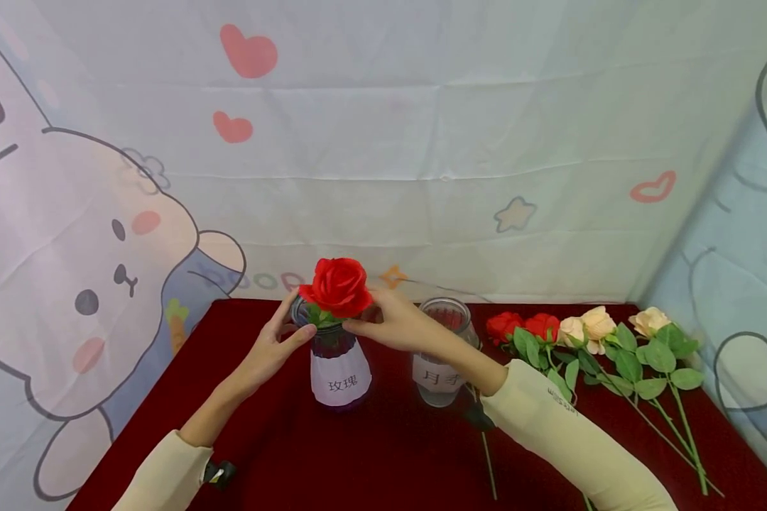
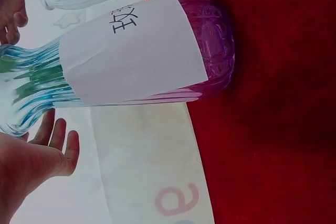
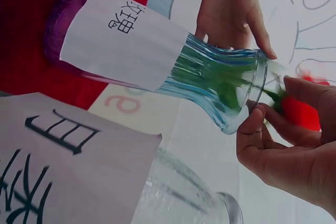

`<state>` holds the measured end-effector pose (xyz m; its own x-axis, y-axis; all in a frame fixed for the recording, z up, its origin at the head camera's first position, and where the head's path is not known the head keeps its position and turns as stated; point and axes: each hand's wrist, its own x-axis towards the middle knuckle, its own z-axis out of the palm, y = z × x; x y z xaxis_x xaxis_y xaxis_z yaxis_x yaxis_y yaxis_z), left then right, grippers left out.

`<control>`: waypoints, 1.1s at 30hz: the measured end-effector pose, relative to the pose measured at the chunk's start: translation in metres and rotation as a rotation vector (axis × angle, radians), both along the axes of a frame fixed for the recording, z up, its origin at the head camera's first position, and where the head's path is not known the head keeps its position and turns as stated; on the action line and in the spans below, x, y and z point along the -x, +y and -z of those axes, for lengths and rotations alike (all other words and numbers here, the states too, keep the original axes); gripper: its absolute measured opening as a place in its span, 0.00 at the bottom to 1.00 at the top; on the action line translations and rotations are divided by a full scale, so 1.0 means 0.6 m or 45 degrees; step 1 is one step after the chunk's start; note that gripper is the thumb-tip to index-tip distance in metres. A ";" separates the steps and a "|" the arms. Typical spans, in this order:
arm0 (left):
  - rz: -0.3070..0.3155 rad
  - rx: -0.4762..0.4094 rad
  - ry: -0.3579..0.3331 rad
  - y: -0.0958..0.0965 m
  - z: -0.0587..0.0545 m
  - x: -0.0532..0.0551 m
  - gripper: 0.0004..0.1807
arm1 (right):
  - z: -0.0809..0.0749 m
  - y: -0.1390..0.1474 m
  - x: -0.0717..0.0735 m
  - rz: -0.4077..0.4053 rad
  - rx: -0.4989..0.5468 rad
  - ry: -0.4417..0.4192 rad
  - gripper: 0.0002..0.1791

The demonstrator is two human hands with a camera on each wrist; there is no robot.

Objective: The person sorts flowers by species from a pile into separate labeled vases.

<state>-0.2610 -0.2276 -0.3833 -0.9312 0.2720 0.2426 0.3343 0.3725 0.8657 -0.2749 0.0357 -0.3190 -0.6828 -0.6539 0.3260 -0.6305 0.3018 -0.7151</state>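
Observation:
A red rose (image 1: 340,287) stands in a glass vase (image 1: 332,345), its leaves showing green through the blue neck (image 3: 210,74). The vase, purple at its base (image 2: 215,40), has a white paper label (image 1: 341,376) with handwritten characters. At the bloom's right side, my right hand (image 1: 399,319) pinches the rose just above the rim. My left hand (image 1: 278,348) holds the vase at its neck and rim from the left, thumb toward the front. Several of its fingertips (image 2: 60,137) show beside the neck in the left wrist view.
Right of the vase stands a clear glass jar (image 1: 439,397), also labelled, partly behind my right forearm. Farther right lie red roses (image 1: 542,326) and cream roses (image 1: 597,323) with leafy stems. A single stem (image 1: 488,465) lies in front. Dark red cloth (image 1: 281,454) covers the table; a printed curtain (image 1: 383,142) hangs behind.

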 end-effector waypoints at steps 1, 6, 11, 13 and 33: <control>-0.001 -0.001 -0.004 0.000 0.000 0.000 0.42 | 0.000 0.002 -0.001 -0.005 0.003 -0.004 0.18; -0.005 -0.002 -0.007 -0.001 0.001 0.000 0.42 | -0.005 0.011 -0.006 -0.010 0.038 -0.034 0.14; -0.001 0.004 0.001 0.000 0.002 -0.001 0.42 | -0.007 0.020 -0.006 -0.031 0.041 -0.020 0.16; -0.003 0.010 0.004 0.000 0.001 -0.002 0.42 | -0.008 0.025 -0.006 -0.027 0.031 -0.019 0.17; 0.010 0.022 0.021 -0.002 0.001 0.001 0.42 | -0.028 0.121 -0.017 0.197 0.055 -0.068 0.19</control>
